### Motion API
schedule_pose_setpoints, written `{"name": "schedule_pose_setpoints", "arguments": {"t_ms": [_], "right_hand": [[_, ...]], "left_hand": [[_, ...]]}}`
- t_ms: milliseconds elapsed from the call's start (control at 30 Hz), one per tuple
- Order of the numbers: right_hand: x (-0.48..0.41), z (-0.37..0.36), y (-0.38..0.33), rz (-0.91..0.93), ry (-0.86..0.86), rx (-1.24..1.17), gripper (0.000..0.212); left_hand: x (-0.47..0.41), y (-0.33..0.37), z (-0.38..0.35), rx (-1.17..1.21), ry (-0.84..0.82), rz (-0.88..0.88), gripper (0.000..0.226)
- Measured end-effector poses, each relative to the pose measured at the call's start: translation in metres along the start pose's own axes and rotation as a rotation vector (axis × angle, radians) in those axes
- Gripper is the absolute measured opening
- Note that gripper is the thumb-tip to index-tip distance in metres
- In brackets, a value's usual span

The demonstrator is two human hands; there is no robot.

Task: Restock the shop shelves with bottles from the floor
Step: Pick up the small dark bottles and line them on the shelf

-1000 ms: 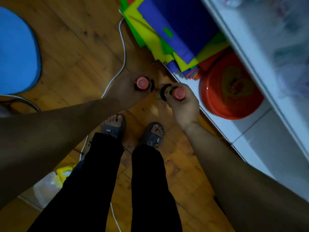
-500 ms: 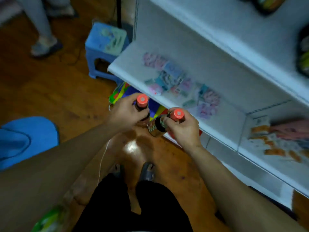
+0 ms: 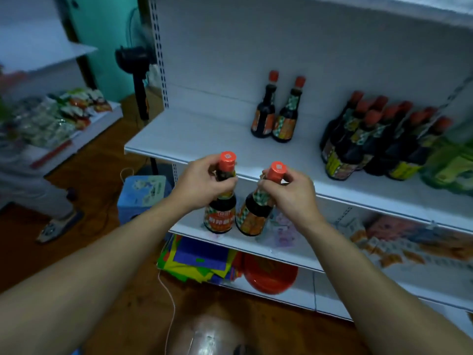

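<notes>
My left hand grips the neck of a dark sauce bottle with a red cap. Beside it, my right hand grips the neck of a second, like bottle, tilted a little to the right. Both bottles hang in the air just in front of the white shelf, below its front edge. On that shelf stand two like bottles near the back and a cluster of several more to the right.
A lower shelf holds small packets at the right. Under it lie coloured sheets and a red bowl. A blue stool stands at the left, a white cable crosses the wooden floor, and another person's foot is at far left.
My view rose from the floor to the shelves. Both hands lifted the two bottles from floor level up to the front of the bottle shelf.
</notes>
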State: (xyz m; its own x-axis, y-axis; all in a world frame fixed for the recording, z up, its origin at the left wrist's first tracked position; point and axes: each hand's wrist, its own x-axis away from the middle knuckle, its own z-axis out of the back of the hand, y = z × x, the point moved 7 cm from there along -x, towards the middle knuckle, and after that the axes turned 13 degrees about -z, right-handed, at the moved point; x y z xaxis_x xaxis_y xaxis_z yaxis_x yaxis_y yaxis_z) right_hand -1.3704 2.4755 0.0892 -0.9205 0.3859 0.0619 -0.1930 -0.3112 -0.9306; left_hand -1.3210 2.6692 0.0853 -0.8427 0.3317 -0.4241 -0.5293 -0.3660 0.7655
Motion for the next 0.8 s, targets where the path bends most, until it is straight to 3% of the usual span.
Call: {"name": "schedule_pose_setpoints", "arguments": {"t_ms": [400, 800], "right_hand": [[-0.076, 0.066, -0.069, 0.066, 0.039, -0.102, 0.007], [-0.156, 0.058, -0.03, -0.07, 0.067, -0.168, 0.012]], "left_hand": [[-0.121, 0.045, -0.01, 0.12, 0.112, -0.049, 0.037], [-0.163, 0.018, -0.058, 0.079, 0.135, 0.0, 0.032]]}}
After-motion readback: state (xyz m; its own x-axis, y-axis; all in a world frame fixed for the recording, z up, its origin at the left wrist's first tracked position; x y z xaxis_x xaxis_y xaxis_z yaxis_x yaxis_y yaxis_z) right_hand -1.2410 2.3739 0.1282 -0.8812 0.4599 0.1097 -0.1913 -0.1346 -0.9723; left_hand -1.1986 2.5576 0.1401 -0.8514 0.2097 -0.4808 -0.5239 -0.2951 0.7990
